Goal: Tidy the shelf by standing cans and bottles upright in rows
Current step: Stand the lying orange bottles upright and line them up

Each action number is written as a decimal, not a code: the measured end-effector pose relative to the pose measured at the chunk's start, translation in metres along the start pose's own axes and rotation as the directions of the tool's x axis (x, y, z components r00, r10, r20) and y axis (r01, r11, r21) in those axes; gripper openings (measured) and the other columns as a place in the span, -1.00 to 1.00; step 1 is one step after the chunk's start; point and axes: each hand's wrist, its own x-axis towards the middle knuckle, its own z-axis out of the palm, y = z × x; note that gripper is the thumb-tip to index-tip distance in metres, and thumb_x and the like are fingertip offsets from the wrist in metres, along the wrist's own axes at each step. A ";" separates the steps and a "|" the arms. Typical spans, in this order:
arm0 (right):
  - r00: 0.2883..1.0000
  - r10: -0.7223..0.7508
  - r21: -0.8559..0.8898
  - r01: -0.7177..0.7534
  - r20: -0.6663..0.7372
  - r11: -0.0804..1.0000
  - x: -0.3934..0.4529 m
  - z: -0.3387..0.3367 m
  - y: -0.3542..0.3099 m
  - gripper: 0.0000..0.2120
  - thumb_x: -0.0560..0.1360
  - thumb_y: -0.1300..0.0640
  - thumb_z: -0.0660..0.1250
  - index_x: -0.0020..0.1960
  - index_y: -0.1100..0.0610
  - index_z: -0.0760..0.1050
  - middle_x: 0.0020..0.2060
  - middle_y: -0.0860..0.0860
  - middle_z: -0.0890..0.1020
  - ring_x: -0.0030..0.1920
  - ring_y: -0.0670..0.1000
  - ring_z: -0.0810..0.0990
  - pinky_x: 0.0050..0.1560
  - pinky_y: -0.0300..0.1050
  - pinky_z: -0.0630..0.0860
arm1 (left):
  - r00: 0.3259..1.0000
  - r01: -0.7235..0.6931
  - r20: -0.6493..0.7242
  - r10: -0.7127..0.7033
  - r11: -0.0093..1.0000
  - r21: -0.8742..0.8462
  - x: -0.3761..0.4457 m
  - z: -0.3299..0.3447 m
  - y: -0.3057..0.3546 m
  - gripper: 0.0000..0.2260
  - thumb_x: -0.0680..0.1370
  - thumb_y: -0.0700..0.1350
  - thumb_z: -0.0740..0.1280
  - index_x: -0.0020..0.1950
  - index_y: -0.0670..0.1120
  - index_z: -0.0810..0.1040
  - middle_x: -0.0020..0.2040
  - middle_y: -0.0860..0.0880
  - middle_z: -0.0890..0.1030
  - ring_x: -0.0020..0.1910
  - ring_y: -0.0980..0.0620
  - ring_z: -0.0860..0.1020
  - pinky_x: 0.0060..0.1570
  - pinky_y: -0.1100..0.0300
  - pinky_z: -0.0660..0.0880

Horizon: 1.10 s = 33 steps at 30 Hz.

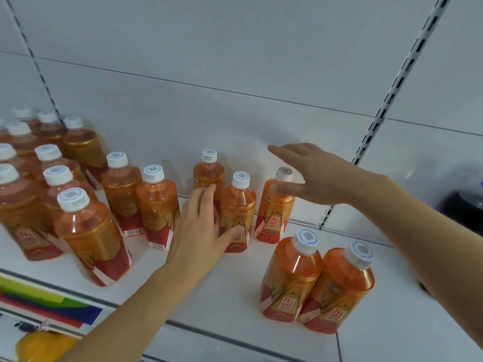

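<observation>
Left hand (pixel 198 226) lay spread, thumb touching the white-capped orange plastic bottle (pixel 236 212) at centre, gripping nothing. Right hand (pixel 313 173), fingers straight, reached over the bottle at its 3 o'clock (pixel 274 210). Aligning step; next likely needs nudging both into rows on the white shelf (pixel 222 296).

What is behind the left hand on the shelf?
Behind the left hand stands one upright bottle; its cap and shoulders show, its lower part is covered. The thumb touches a nearer bottle beside it.
</observation>
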 end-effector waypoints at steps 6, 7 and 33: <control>0.991 -0.026 -0.172 0.003 -0.132 0.985 -0.009 -0.021 -0.048 -0.03 0.47 -0.64 -0.16 0.74 -0.14 -0.01 0.71 0.02 0.14 0.72 0.08 -0.04 0.67 0.11 0.02 | 0.922 -0.310 -0.147 0.358 0.910 0.275 -0.004 -0.055 -0.006 -0.29 0.60 0.20 0.37 0.62 -0.16 0.31 0.56 -0.20 0.36 0.60 -0.27 0.27 0.55 -0.28 0.25; 0.991 -0.027 -0.194 0.001 -0.132 0.981 -0.009 -0.024 -0.061 -0.04 0.48 -0.63 -0.17 0.74 -0.13 -0.01 0.71 0.02 0.14 0.72 0.08 -0.05 0.67 0.11 0.00 | 0.916 -0.317 -0.142 0.375 0.894 0.317 -0.003 -0.068 -0.008 -0.33 0.61 0.20 0.34 0.61 -0.15 0.33 0.56 -0.21 0.37 0.60 -0.28 0.26 0.57 -0.30 0.21; 0.994 -0.106 -0.083 0.105 -0.006 0.991 0.173 -0.060 -0.327 -0.27 0.61 -0.45 0.08 0.71 -0.25 0.03 0.53 -0.03 0.48 0.52 0.09 0.40 0.49 0.11 0.37 | 0.968 -0.156 0.240 0.069 0.917 0.367 0.076 -0.324 -0.247 -0.54 0.64 0.13 0.34 0.54 0.14 0.40 0.37 0.02 0.59 0.27 -0.06 0.57 0.19 -0.03 0.53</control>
